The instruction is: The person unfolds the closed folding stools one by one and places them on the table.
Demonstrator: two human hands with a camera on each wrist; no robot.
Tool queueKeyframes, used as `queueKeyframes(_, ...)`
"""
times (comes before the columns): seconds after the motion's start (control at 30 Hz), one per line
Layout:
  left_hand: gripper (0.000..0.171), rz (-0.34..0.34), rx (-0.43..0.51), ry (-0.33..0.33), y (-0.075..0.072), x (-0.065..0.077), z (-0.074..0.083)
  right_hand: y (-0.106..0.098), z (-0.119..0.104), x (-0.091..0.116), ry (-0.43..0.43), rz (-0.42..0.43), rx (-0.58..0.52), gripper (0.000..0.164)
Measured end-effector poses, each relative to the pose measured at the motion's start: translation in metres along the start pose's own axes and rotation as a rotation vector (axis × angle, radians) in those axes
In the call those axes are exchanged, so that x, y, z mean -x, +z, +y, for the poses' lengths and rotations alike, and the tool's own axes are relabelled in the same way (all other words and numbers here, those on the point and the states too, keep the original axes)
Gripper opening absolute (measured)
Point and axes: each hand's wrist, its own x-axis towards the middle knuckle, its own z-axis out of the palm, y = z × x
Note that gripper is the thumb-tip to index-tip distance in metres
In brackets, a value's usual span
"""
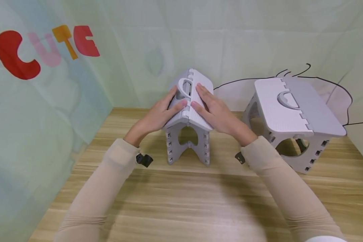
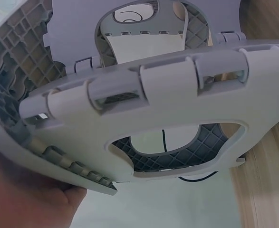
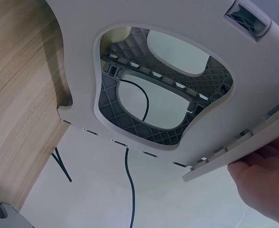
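A light grey folding step stool stands half folded, its two top panels sloping down from a raised hinge line like a roof. Its legs bend inward at the middle. My left hand lies along the left panel, thumb near the hinge. On the right panel my right hand rests with straight fingers and its thumb close to the ridge. A loop handle sticks up between the hands. The left wrist view shows the hinged side panel and the left hand; the right wrist view shows the right hand beneath a panel edge.
A second step stool, unfolded with a flat white and grey top, stands to the right on the wooden surface. Printed fabric hangs behind, with CUTE lettering on the left side.
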Motion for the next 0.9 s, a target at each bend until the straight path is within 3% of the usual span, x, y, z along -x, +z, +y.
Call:
queueKeyframes(0.2,0.099,0.01,-0.013,-0.026,0.0,0.0018,0.0009,-0.0019,-0.0027,0.0006,0.003,-0.019,0.015,0.074)
queueKeyframes(0.9,0.098,0.013,-0.124,-0.017,-0.0028,0.0015,0.0032,-0.0078,-0.0024,0.0008,-0.009,-0.068,0.081,0.075)
